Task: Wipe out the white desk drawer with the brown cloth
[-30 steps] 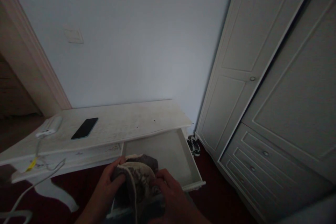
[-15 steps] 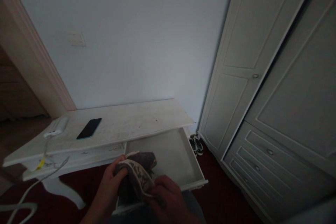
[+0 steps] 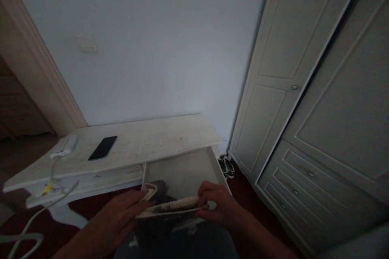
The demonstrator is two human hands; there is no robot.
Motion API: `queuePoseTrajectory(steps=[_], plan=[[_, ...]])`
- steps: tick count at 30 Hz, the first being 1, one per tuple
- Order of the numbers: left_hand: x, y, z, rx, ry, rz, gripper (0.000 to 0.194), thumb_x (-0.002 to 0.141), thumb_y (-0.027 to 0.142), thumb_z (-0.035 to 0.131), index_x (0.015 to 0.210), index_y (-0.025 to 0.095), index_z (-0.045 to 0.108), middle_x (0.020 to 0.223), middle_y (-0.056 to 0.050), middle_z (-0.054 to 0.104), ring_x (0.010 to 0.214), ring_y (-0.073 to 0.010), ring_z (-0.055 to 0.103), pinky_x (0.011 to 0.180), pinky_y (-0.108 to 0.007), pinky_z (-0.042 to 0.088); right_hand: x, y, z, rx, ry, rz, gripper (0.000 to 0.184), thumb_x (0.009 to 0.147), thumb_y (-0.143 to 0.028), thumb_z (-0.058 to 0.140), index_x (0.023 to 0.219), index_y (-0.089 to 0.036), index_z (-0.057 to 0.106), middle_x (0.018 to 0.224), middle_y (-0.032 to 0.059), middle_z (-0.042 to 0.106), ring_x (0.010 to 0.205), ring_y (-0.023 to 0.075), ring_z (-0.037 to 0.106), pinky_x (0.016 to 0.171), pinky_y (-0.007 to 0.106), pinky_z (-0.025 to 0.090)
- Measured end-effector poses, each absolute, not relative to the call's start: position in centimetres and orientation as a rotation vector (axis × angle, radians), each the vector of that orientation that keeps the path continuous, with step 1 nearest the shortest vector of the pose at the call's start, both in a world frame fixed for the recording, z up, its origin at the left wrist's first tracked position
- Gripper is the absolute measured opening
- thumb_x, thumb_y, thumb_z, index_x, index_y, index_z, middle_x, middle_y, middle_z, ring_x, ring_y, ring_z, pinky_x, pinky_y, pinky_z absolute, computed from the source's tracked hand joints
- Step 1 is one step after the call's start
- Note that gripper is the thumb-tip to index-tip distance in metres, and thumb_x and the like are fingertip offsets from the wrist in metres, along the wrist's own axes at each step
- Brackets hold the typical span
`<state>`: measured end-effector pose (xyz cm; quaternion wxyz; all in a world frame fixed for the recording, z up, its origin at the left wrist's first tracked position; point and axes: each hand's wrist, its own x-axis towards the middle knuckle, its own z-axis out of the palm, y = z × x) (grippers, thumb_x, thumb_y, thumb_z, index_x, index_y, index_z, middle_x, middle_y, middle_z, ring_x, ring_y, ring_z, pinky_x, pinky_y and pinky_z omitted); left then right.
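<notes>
A cream and grey patterned cloth (image 3: 174, 206) is stretched between my hands over the front of the pulled-out drawer (image 3: 190, 170). Its left end is pinched by my left hand (image 3: 121, 212), where a corner is folded up. On the other end, the fingers of my right hand (image 3: 219, 202) are closed. Behind the cloth's left part, a dark grey fabric bulk (image 3: 162, 186) shows in the drawer; I cannot tell whether it is the same piece. The lower folds are dark and blurred.
On the white table (image 3: 152, 133) lie a phone (image 3: 103, 148) and a white power strip (image 3: 65, 145) with a cable (image 3: 33, 220) hanging at the left. Sneakers (image 3: 226, 166) stand on the dark red floor by the wardrobe (image 3: 273, 89).
The cloth was bunched and draped between my hands; now its edge is pulled out straight sideways. My right hand has moved up and right, my left hand slightly left and down.
</notes>
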<state>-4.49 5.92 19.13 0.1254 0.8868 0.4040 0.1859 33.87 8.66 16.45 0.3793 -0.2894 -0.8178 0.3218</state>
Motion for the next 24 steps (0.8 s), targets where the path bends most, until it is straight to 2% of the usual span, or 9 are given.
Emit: queuePoseTrajectory(steps=[4, 8, 10, 14, 18, 21, 24], plan=[[-4.8, 4.8, 18.5, 2.613, 1.178, 0.668, 0.053, 0.095, 0.023, 0.067, 0.143, 0.046, 0.070, 0.147, 0.000, 0.073, 0.131, -0.0258, 0.072, 0.112, -0.030, 0.056, 34.6, 9.2, 17.8, -0.750, -2.106, 0.888, 0.050, 0.088, -0.068, 0.081, 0.073, -0.021, 0.077, 0.086, 0.0025, 0.069, 0.074, 0.0148, 0.068, 0.069, 0.026, 0.050], [-4.2, 3.9, 18.2, 2.558, 1.200, 0.631, 0.043, 0.098, 0.028, 0.064, 0.137, 0.042, 0.074, 0.142, -0.003, 0.076, 0.126, -0.0258, 0.075, 0.109, -0.029, 0.058, 35.1, 9.5, 18.6, -0.745, -2.127, 0.922, 0.049, 0.087, -0.070, 0.081, 0.077, -0.022, 0.080, 0.088, 0.0032, 0.071, 0.076, 0.0156, 0.070, 0.072, 0.027, 0.052], [-3.8, 3.5, 18.1, 2.556, 1.201, 0.590, 0.041, 0.094, 0.027, 0.069, 0.132, 0.040, 0.077, 0.140, -0.004, 0.077, 0.123, -0.0265, 0.076, 0.107, -0.029, 0.059, 35.4, 9.7, 18.7, -0.730, -2.171, 0.925, 0.048, 0.090, -0.069, 0.079, 0.081, -0.022, 0.081, 0.091, 0.0041, 0.072, 0.079, 0.0160, 0.071, 0.074, 0.027, 0.053], [-2.2, 2.9, 18.8, 2.558, 1.080, 0.539, 0.056, 0.078, 0.012, 0.074, 0.128, 0.039, 0.077, 0.132, -0.004, 0.080, 0.113, -0.0267, 0.078, 0.100, -0.028, 0.061, 35.7, 10.2, 18.6, -0.654, -2.266, 0.891, 0.047, 0.096, -0.066, 0.073, 0.085, -0.021, 0.080, 0.090, 0.0047, 0.072, 0.080, 0.0159, 0.070, 0.073, 0.026, 0.051], [0.0, 2.1, 21.2, 2.446, 1.026, 0.499, 0.051, 0.083, 0.014, 0.074, 0.125, 0.043, 0.079, 0.128, -0.003, 0.082, 0.109, -0.0270, 0.079, 0.094, -0.029, 0.063, 35.1, 11.1, 18.5, -0.641, -2.357, 0.844, 0.048, 0.098, -0.068, 0.070, 0.089, -0.022, 0.079, 0.085, 0.0028, 0.072, 0.076, 0.0159, 0.067, 0.072, 0.026, 0.049], [1.1, 1.6, 22.5, 2.405, 0.963, 0.565, 0.048, 0.083, 0.022, 0.082, 0.125, 0.045, 0.079, 0.129, -0.003, 0.082, 0.106, -0.0285, 0.080, 0.091, -0.031, 0.064, 34.0, 11.8, 18.7, -0.649, -2.441, 0.895, 0.040, 0.097, -0.062, 0.074, 0.091, -0.022, 0.078, 0.084, 0.0012, 0.072, 0.074, 0.0151, 0.066, 0.071, 0.024, 0.048], [1.3, 1.4, 22.4, 2.409, 0.912, 0.697, 0.041, 0.084, 0.021, 0.081, 0.117, 0.044, 0.082, 0.121, -0.003, 0.084, 0.100, -0.0262, 0.080, 0.090, -0.029, 0.064, 32.9, 12.2, 19.2, -0.584, -2.525, 0.982, 0.025, 0.098, -0.047, 0.079, 0.093, -0.023, 0.077, 0.086, 0.0000, 0.074, 0.076, 0.0148, 0.069, 0.070, 0.023, 0.049]])
